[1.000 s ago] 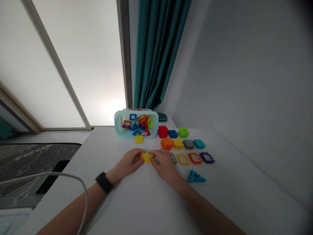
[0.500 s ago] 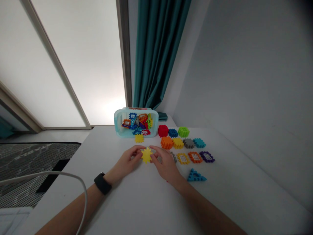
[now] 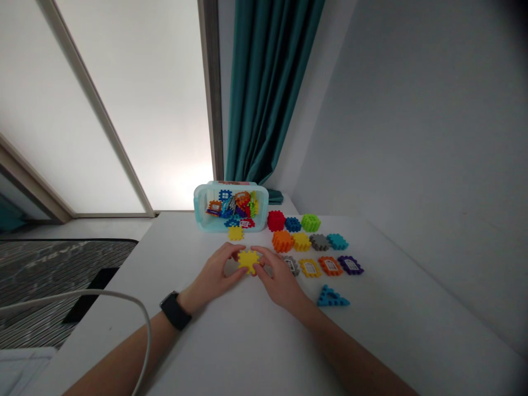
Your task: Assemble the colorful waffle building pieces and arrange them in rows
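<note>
- Pinching yellow toothed tile (image 3: 248, 261) by opposite edges in left hand (image 3: 216, 270) and right hand (image 3: 282, 279)
- Held near square yellow tile (image 3: 236, 234) beside turquoise tub (image 3: 201, 218)

L hand (image 3: 216, 270), R hand (image 3: 284, 279) — yellow pc (image 3: 248, 260) btwn

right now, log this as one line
left hand: holds yellow piece | right hand: holds it too | bin: beyond hands | blue triangle: right of hands

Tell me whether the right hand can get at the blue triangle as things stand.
Probably yes, if freed first: the right hand is holding a yellow piece, but the blue triangle lies uncovered, close to the right forearm.
</note>
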Demonstrator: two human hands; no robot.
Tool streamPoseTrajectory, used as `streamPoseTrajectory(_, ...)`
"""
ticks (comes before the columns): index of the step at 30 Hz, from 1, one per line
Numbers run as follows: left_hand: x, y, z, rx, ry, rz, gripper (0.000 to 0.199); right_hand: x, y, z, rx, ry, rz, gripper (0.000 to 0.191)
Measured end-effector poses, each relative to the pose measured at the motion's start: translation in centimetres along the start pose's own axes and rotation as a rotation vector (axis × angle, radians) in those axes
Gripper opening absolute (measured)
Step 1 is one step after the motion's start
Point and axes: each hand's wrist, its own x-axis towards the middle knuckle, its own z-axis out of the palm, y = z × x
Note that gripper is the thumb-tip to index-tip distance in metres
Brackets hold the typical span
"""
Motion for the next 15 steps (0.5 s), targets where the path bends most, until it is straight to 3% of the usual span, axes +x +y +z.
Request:
streamPoseTrajectory(3, -0.15, -0.3, -0.11, 0.208, -0.021, 0.103, 0.059, 0.23, 0.0, -0.11, 0.052, 0.001, 0.052, 0.035)
streamPoseTrajectory(7, -0.18, -0.6, -0.3, 0.392, 0.007, 0.168, 0.049, 0.38, 0.01, -0.17, 0.141, -0.027, 0.08, 0.033)
streamPoseTrajectory(15, -0.27, -0.66, -0.36, 0.44, 0.058, 0.227, 0.047, 0.09, 0.28, -0.2, 0.036, 0.019, 0.015, 0.032)
